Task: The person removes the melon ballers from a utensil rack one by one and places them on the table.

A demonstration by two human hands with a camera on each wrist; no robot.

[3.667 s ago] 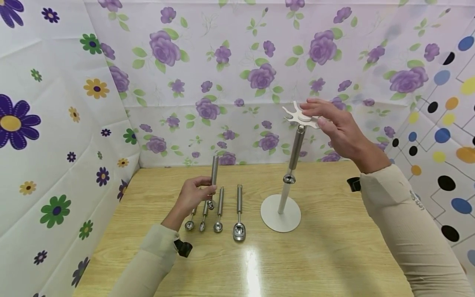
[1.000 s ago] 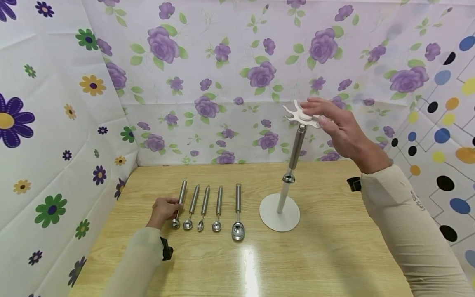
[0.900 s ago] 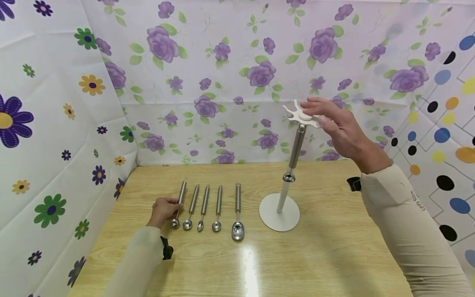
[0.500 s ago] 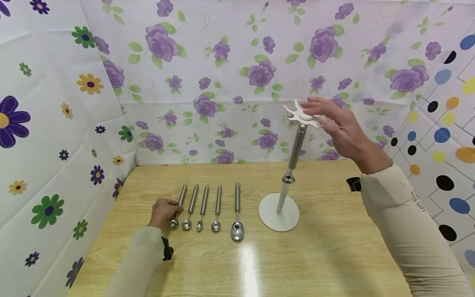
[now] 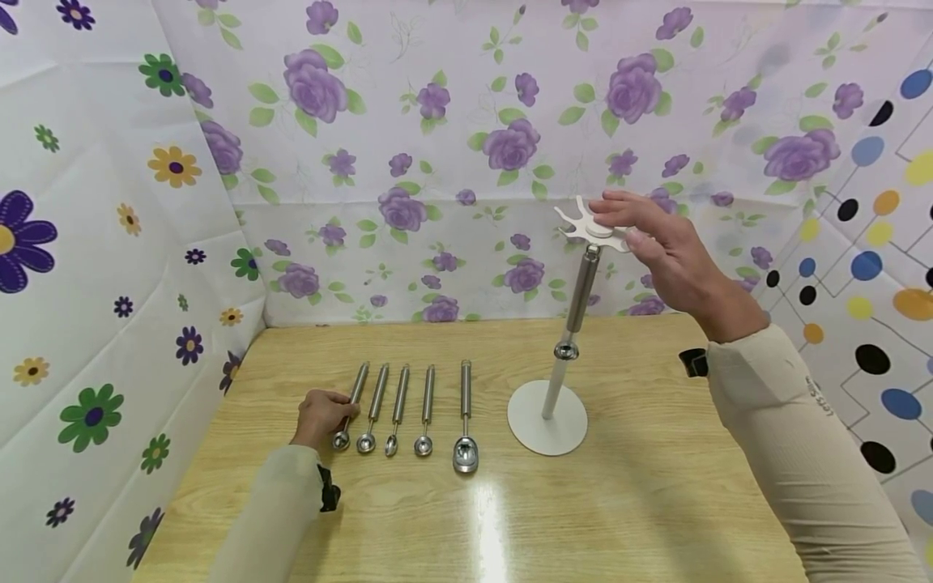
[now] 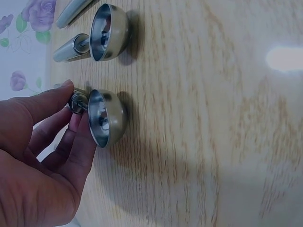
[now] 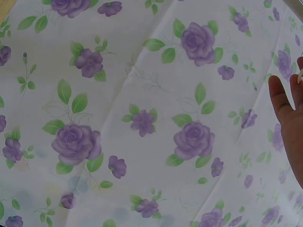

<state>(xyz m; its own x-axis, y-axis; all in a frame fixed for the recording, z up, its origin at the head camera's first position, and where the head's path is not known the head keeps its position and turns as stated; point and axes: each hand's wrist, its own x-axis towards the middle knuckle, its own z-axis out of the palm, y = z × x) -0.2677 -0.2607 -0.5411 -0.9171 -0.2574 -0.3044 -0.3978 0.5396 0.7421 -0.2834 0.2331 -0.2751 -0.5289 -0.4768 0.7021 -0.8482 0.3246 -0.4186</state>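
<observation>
My left hand [image 5: 321,414] pinches the leftmost melon baller [image 5: 357,389] low on its steel handle, at the left end of a row on the table. In the left wrist view, the thumb and fingers sit on either side of the neck behind its round bowl [image 6: 108,118]. My right hand [image 5: 674,255] rests with straight fingers on the white hooked top [image 5: 583,227] of an upright utensil stand. Below that top hangs another steel scoop [image 5: 581,295], its bowl in front of the pole. Only part of the right hand [image 7: 291,123] shows in the right wrist view.
Beside the held baller lie several steel scoops, among them a second baller [image 5: 377,401], a narrow-bowled one [image 5: 398,402], a third baller [image 5: 426,405] and a larger ice cream scoop [image 5: 466,405]. The stand's round white base [image 5: 528,429] is to their right. Patterned cloth walls [image 5: 452,267] enclose the table.
The left hand has carried the baller from above the row to its left end, then lowered its handle toward the table. The right hand stays on the stand's top.
</observation>
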